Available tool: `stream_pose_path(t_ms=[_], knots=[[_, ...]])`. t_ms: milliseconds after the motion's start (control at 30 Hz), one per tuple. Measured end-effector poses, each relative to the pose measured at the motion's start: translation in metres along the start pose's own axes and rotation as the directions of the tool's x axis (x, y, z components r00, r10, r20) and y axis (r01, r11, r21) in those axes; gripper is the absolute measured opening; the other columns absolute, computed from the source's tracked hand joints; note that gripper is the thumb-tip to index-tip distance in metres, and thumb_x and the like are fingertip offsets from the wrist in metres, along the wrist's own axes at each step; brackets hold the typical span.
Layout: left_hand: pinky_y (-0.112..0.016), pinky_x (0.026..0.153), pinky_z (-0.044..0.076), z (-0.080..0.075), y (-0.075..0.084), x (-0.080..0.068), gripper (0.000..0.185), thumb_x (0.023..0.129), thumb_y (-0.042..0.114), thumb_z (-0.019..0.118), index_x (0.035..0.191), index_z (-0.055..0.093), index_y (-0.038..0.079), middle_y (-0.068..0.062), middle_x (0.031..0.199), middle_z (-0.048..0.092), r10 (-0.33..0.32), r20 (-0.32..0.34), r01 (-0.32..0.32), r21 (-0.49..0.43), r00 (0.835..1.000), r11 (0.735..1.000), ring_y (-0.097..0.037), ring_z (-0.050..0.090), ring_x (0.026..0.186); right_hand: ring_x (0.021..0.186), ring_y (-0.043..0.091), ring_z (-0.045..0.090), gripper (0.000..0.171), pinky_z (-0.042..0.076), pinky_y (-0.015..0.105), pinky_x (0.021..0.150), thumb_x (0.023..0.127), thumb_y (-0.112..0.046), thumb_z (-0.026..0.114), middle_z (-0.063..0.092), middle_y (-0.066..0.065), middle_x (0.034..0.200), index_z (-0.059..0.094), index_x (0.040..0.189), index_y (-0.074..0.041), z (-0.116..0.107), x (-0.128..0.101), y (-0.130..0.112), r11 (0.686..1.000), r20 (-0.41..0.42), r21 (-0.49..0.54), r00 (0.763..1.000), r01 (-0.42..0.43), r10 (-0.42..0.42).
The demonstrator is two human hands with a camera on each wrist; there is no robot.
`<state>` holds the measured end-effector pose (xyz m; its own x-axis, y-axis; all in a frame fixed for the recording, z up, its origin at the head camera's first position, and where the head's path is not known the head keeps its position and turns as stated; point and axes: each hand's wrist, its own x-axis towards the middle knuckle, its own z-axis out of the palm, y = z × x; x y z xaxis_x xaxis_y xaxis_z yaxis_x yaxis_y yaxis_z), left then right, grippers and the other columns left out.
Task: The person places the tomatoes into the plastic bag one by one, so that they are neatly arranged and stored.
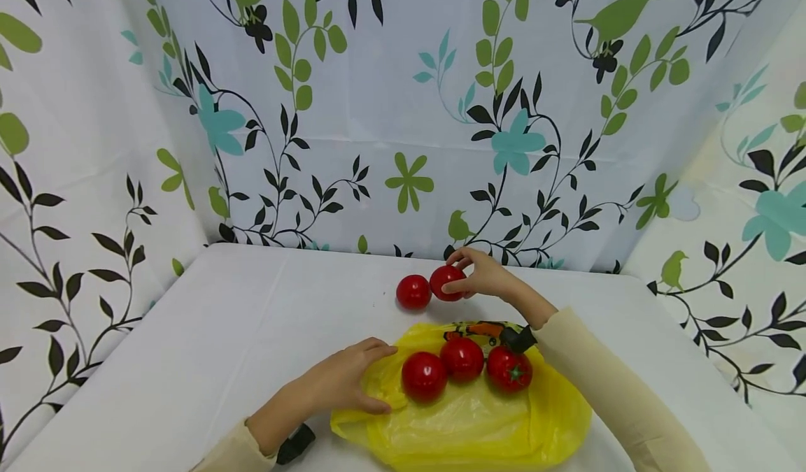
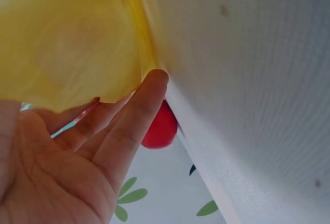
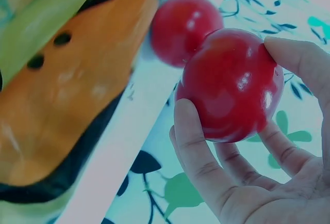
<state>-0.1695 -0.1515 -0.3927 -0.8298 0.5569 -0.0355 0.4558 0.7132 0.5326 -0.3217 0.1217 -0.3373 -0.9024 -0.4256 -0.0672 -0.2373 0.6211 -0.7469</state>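
Note:
My right hand [image 1: 490, 276] holds a red tomato [image 1: 446, 282] at the far side of the table, thumb and fingers spread round it in the right wrist view. Just left of it sits another tomato [image 1: 413, 292]. A yellow plastic bag [image 1: 466, 430] lies nearer, with three tomatoes on it; the rightmost tomato [image 1: 510, 369] shows its green stem star. At the bag's left edge rests my left hand [image 1: 340, 380], thumb and fingers apart. From the left wrist, its nearly straight fingers [image 2: 131, 126] touch the bag's edge.
The white table [image 1: 252, 304] ends at a patterned curtain [image 1: 352, 143] behind it, with more curtain on both sides. An orange and black print [image 1: 481, 329] marks the bag's far part. Dark wrist cameras sit on both wrists.

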Motion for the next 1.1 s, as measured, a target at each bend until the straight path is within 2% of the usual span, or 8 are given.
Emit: stream_pose_path(t_ms=[267,467,633,800,1100], knots=[[-0.046,0.102,0.047,0.002,-0.001,-0.003,0.080,0.076,0.046,0.081,0.140,0.052,0.008,-0.008,0.139,0.051,0.013,-0.015,-0.013,0.007,1.000,1.000,-0.026,0.053,0.123,0.090,0.029,0.065,0.051,0.060,0.044,0.073,0.082,-0.019,0.079,0.056,0.021,0.123,0.054,0.123,-0.005,0.007,-0.017,-0.014,0.996,0.034,0.036,0.996,0.078,-0.080],[-0.044,0.102,0.047,0.000,-0.001,-0.002,0.080,0.077,0.047,0.080,0.141,0.051,0.007,-0.008,0.139,0.050,0.033,-0.017,-0.033,0.017,0.999,0.999,-0.025,0.053,0.122,0.087,0.026,0.066,0.050,0.060,0.041,0.073,0.081,-0.020,0.080,0.058,0.019,0.120,0.055,0.122,-0.007,0.009,-0.033,-0.026,0.991,0.045,0.023,0.990,0.132,-0.133],[-0.044,0.102,0.048,-0.001,0.000,-0.002,0.080,0.077,0.046,0.080,0.140,0.051,0.006,-0.008,0.138,0.051,0.039,-0.015,-0.039,0.016,0.999,0.999,-0.025,0.054,0.121,0.093,0.027,0.063,0.048,0.060,0.034,0.072,0.081,-0.022,0.080,0.059,0.016,0.119,0.056,0.121,-0.008,0.012,-0.045,-0.032,0.983,0.065,-0.011,0.981,0.185,-0.184],[-0.044,0.101,0.049,0.000,0.001,-0.003,0.080,0.077,0.046,0.080,0.140,0.051,0.007,-0.008,0.138,0.051,0.030,-0.008,-0.030,0.002,1.000,1.000,-0.025,0.054,0.121,0.095,0.027,0.063,0.048,0.059,0.034,0.074,0.081,-0.022,0.080,0.060,0.014,0.116,0.056,0.121,-0.009,0.016,-0.057,-0.038,0.973,0.086,-0.007,0.970,0.231,-0.229],[-0.044,0.101,0.048,0.000,0.001,-0.003,0.081,0.077,0.048,0.080,0.141,0.050,0.008,-0.006,0.139,0.051,0.026,-0.007,-0.026,0.013,1.000,1.000,-0.024,0.054,0.122,0.095,0.024,0.063,0.047,0.059,0.034,0.078,0.081,-0.024,0.080,0.059,0.011,0.116,0.056,0.120,-0.012,0.019,-0.075,-0.044,0.965,0.114,0.011,0.958,0.263,-0.262]])
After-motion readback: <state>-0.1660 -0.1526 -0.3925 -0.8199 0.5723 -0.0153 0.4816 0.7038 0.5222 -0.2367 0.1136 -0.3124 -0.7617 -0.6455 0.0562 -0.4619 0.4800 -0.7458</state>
